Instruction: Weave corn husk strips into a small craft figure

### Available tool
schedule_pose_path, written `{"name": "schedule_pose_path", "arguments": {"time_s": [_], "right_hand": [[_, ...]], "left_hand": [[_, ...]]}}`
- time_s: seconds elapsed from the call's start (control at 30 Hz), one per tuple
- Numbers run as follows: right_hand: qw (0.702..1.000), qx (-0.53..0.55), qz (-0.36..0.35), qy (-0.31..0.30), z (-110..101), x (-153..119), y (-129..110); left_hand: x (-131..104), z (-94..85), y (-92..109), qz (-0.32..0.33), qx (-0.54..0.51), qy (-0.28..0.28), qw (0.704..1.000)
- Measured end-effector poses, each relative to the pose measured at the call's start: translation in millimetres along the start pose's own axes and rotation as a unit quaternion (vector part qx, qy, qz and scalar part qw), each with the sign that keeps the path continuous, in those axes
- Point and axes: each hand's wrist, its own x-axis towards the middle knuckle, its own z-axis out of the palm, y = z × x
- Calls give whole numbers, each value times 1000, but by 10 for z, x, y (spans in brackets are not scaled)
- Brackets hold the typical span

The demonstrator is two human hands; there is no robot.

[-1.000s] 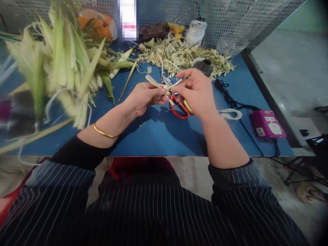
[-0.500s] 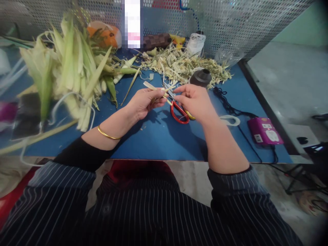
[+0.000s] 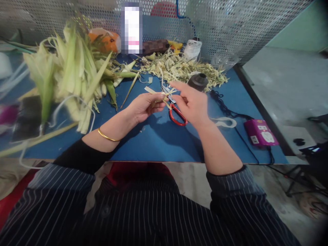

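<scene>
head view: pale, crossed husk strips (image 3: 166, 98), ends loose
left fingers (image 3: 155, 97) pinch them; right fingers (image 3: 177, 85) spread, hold unclear; long pale-green husks (image 3: 69, 65) lie heaped, apparently unworked.

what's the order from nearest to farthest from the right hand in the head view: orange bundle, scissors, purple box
1. Scissors: just left of the right hand.
2. Purple box: off to its right.
3. Orange bundle: back left of the table.

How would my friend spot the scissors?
Start at the flat blue tabletop. Near its middle, between the bare left hand and bare right hand, are silver-bladed scissors. Their bright red, looped end sets them apart from the pale husk strips.
</scene>
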Motion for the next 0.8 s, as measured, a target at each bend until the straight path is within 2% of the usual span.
{"name": "schedule_pose_path", "arguments": {"time_s": [0.1, 0.4, 0.67, 0.8], "right_hand": [[999, 7, -50, -14, 5, -14, -64], [998, 23, -27, -56, -15, 7, -55], [994, -46, -25, -93, 12, 18, -39], [996, -20, 6, -84, 48, 20, -62]], "left_hand": [[-22, 12, 1, -29, -7, -14, 999], [-13, 4, 0, -68, -10, -4, 998], [-17, 18, -49, -34, -2, -15, 999], [-12, 21, -85, 14, 49, -4, 999]]}}
